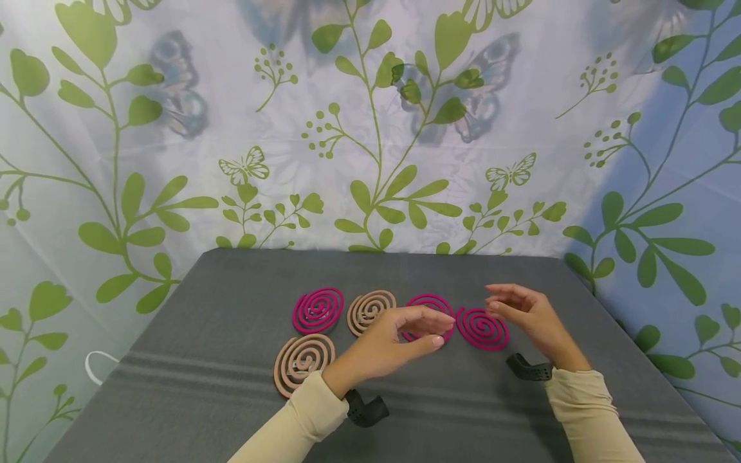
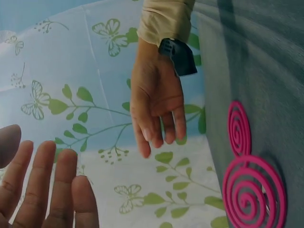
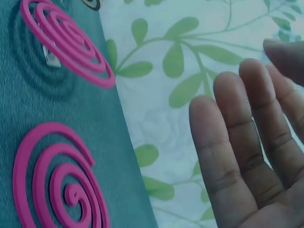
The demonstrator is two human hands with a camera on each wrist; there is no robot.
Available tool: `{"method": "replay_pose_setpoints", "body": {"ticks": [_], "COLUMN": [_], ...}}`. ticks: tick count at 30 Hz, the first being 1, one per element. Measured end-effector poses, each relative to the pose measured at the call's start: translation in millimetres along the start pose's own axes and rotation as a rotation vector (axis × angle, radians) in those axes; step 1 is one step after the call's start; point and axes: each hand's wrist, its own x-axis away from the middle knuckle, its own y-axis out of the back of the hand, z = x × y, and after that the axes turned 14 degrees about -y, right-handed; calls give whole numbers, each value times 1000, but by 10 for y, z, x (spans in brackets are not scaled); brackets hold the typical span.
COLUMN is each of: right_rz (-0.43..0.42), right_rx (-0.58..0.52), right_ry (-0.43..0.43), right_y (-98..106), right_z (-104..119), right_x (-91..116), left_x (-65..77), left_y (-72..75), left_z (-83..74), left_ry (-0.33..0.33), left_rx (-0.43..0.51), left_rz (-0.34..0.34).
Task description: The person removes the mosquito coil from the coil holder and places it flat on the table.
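Spiral mosquito coils, pink and tan, sit on the grey table. My left hand (image 1: 390, 339) hovers over them, fingers loosely bent and nothing held; it partly covers the middle pink coil (image 1: 429, 299) and a tan coil (image 1: 373, 297). To the right, my right hand (image 1: 535, 323) hangs empty above the table, its fingertips by the rightmost pink coil (image 1: 485, 328). In the right wrist view that coil (image 3: 74, 194) lies flat, while another pink coil (image 3: 71, 35) is raised on a small metal stand (image 3: 50, 57). The left wrist view shows both palms, without anything in them.
At the left are another pink coil (image 1: 318, 310) and a lower tan coil (image 1: 303, 361), with metal bits visible beneath. Behind the grey table (image 1: 191, 334) hangs a curtain (image 1: 301, 193) printed with leaves and butterflies. A white cable (image 1: 92, 366) loops by the left edge.
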Motion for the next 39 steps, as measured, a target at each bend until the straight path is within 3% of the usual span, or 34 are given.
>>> {"method": "replay_pose_setpoints", "body": {"ticks": [4,11,17,27,39], "right_rz": [4,-7,51,88,143], "right_rx": [-9,26,21,108,156], "right_ry": [39,95,158,196,242], "right_y": [-62,-178,-280,-443,-656], "right_z": [52,142,224,235,178], "right_x": [-6,-4,11,-20,-62], "left_x": [143,312,475,753,1049], "left_y": [123,333,499,780,1112], "left_z": [-27,-52,-73,60,200], "left_ry": [0,-73,-32,-97,-56], "left_rx": [6,-47,-112,-150,-213], "left_rz": [-48,-151,-210,-245,-244]}}
